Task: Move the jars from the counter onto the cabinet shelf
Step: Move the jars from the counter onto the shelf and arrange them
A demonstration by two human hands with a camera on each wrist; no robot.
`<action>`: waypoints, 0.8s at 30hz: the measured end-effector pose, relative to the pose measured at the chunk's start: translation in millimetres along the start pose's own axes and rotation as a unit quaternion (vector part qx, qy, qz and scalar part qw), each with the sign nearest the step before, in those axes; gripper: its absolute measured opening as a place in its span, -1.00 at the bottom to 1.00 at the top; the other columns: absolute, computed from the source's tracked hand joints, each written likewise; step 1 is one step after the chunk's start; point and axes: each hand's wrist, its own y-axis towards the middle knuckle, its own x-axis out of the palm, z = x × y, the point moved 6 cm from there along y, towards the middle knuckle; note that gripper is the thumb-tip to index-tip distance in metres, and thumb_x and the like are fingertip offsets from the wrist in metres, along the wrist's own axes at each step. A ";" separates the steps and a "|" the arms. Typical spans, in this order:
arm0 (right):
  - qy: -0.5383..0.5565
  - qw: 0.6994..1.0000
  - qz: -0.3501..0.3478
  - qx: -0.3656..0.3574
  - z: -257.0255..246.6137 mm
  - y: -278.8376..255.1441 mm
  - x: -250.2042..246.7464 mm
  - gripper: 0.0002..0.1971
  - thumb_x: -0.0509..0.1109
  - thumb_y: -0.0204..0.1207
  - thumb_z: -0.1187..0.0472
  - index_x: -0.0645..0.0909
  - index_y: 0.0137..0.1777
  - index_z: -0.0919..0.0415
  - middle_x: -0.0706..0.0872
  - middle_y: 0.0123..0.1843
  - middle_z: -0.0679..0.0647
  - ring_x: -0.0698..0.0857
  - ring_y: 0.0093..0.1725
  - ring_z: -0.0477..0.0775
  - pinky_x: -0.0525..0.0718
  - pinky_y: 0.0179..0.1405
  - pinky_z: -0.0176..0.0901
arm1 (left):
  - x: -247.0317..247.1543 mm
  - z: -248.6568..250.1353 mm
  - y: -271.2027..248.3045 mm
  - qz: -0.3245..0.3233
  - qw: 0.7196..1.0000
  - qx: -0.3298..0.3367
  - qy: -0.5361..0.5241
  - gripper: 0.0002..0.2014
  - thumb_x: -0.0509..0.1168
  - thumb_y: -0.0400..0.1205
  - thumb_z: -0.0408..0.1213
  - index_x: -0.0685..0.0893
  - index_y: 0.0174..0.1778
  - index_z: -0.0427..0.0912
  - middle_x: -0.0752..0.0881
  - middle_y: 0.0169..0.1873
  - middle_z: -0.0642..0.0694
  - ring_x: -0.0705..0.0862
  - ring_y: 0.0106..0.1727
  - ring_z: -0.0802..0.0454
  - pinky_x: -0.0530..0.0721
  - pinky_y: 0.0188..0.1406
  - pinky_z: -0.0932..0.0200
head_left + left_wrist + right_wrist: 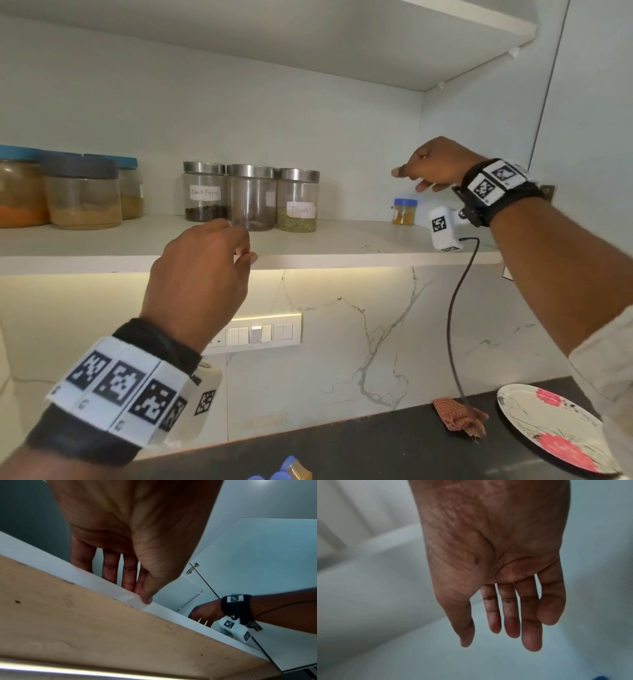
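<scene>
A small blue-lidded jar (404, 211) of yellow powder stands at the right end of the cabinet shelf (342, 245). My right hand (424, 169) hovers just above it, empty, fingers straight and relaxed (511, 623). My left hand (205, 270) is at the shelf's front edge, fingers reaching over it and thumb against the lip (145, 599), holding nothing. Three steel-lidded glass jars (251, 198) stand mid-shelf just beyond that hand. Blue lids of more jars (284, 471) show on the dark counter at the bottom.
Several larger jars (68, 192) fill the shelf's left end. A flowered plate (555, 428) and a checked cloth (459, 414) lie on the counter at the right. An upper shelf (376, 44) hangs overhead; the open cabinet door (589, 120) is to the right.
</scene>
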 end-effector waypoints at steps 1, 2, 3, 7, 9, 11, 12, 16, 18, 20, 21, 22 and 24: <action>0.037 0.999 0.016 -0.008 -6.7 -18.7 -4.7 -0.46 0.61 0.57 -0.21 0.79 0.19 0.31 0.88 0.17 0.12 0.91 0.04 0.06 0.82 0.00 0.00 | 0.5 -0.2 -0.2 0.003 1.000 0.004 -0.002 -0.91 0.41 0.67 -0.13 0.75 -0.07 -0.04 0.73 -0.12 0.04 0.66 -0.16 0.04 0.53 -0.17 0.15; 0.072 0.997 0.033 -0.015 -11.1 -38.9 -7.2 -0.46 0.63 0.56 -0.21 0.79 0.19 0.31 0.88 0.15 0.09 0.90 0.01 0.01 0.82 -0.05 -0.06 | 0.7 -0.3 -2.2 0.007 1.000 0.009 -0.006 -0.91 0.40 0.68 -0.15 0.76 -0.04 -0.06 0.74 -0.10 0.02 0.68 -0.14 0.02 0.55 -0.15 0.13; 0.103 0.993 0.054 -0.030 -17.0 -60.5 -10.4 -0.47 0.63 0.56 -0.20 0.79 0.19 0.31 0.89 0.12 0.07 0.91 -0.01 -0.02 0.81 -0.08 -0.10 | -0.1 0.2 -4.0 0.012 1.000 0.016 -0.013 -0.91 0.40 0.68 -0.17 0.76 -0.01 -0.08 0.75 -0.06 -0.01 0.69 -0.10 -0.01 0.57 -0.12 0.12; 0.189 0.967 0.130 -0.108 -26.8 -154.2 2.0 -0.56 0.62 0.62 -0.12 0.78 0.13 0.31 0.91 0.04 0.21 0.93 -0.15 -0.07 0.78 -0.24 -0.35 | -3.9 2.5 -39.0 0.060 0.997 0.044 -0.034 -0.84 0.43 0.67 -0.23 0.73 0.11 -0.19 0.72 0.13 -0.17 0.67 0.18 -0.19 0.59 0.13 -0.02; 0.228 0.956 0.122 -0.140 -26.0 -199.8 28.7 -0.60 0.60 0.64 -0.09 0.77 0.10 0.30 0.90 -0.01 0.23 0.93 -0.21 -0.06 0.74 -0.28 -0.39 | 1.2 8.1 -70.7 0.084 0.993 0.078 -0.034 -0.81 0.43 0.66 -0.21 0.72 0.07 -0.26 0.69 0.13 -0.24 0.61 0.21 -0.29 0.56 0.09 -0.14; 0.248 0.952 0.084 -0.161 -21.7 -232.7 65.6 -0.62 0.60 0.63 -0.03 0.76 0.03 0.35 0.89 -0.08 0.24 0.91 -0.24 0.00 0.75 -0.29 -0.27 | 15.2 10.6 -102.0 0.082 0.989 0.102 -0.070 -0.78 0.43 0.64 -0.20 0.73 0.03 -0.30 0.69 0.10 -0.28 0.61 0.15 -0.33 0.54 0.04 -0.18; 0.252 0.953 0.054 -0.158 -14.5 -247.3 93.3 -0.61 0.61 0.59 -0.03 0.76 -0.02 0.37 0.88 -0.10 0.23 0.91 -0.23 0.10 0.80 -0.25 -0.12 | 30.8 8.2 -120.8 0.049 0.989 0.099 -0.103 -0.78 0.44 0.63 -0.20 0.73 0.03 -0.31 0.69 0.09 -0.27 0.62 0.13 -0.32 0.54 0.04 -0.18; 0.264 0.959 -0.070 -0.080 26.1 -293.3 227.1 -0.67 0.57 0.40 -0.10 0.78 -0.08 0.18 0.90 -0.11 0.11 0.87 -0.17 0.25 0.84 -0.09 0.21 | 120.9 -20.6 -192.3 -0.133 0.973 0.017 -0.189 -0.76 0.48 0.58 -0.18 0.69 0.07 -0.20 0.61 0.14 -0.14 0.60 0.20 -0.18 0.57 0.17 -0.09; 0.279 0.948 -0.154 -0.028 54.4 -318.6 310.2 -0.82 0.64 0.52 0.06 0.75 -0.04 0.14 0.89 -0.08 -0.01 0.85 -0.14 -0.04 0.82 0.00 0.02 | 171.4 -42.0 -234.1 -0.210 0.950 -0.047 -0.225 -0.74 0.49 0.55 -0.15 0.68 0.10 -0.14 0.59 0.15 -0.06 0.62 0.22 -0.13 0.59 0.24 -0.04; 0.292 0.928 -0.229 0.033 86.8 -348.0 390.8 -0.75 0.68 0.57 0.22 0.72 0.15 0.03 0.80 0.04 -0.04 0.76 -0.01 -0.17 0.70 0.16 -0.15 | 212.9 -66.4 -277.2 -0.259 0.910 -0.157 -0.283 -0.73 0.49 0.50 -0.15 0.69 0.08 -0.09 0.66 0.09 -0.01 0.70 0.12 -0.03 0.68 0.18 -0.10; 0.273 0.919 -0.278 0.066 103.6 -365.2 428.9 -0.56 0.71 0.55 0.20 0.64 0.33 -0.11 0.75 0.19 -0.05 0.74 0.17 -0.09 0.65 0.30 -0.09 | 228.1 -76.5 -297.3 -0.269 0.888 -0.214 -0.306 -0.74 0.49 0.48 -0.15 0.70 0.06 -0.08 0.72 0.04 -0.01 0.73 0.04 0.05 0.73 0.13 -0.13; 0.232 0.909 -0.334 0.086 117.5 -384.7 463.0 -0.33 0.73 0.52 0.14 0.51 0.56 -0.19 0.69 0.40 -0.01 0.68 0.39 0.04 0.60 0.47 0.00 | 241.7 -85.5 -318.6 -0.274 0.871 -0.260 -0.313 -0.76 0.48 0.47 -0.15 0.71 0.02 -0.08 0.76 -0.01 -0.01 0.74 -0.05 0.14 0.75 0.11 -0.14; 0.151 0.899 -0.402 0.084 138.5 -418.0 510.1 0.09 0.75 0.47 0.00 0.14 0.88 -0.08 0.47 0.73 0.14 0.48 0.71 0.22 0.46 0.70 0.11 | 260.8 -96.9 -351.2 -0.284 0.859 -0.301 -0.302 -0.75 0.51 0.46 -0.19 0.71 0.01 -0.13 0.76 -0.03 -0.06 0.72 -0.14 0.22 0.76 0.11 -0.13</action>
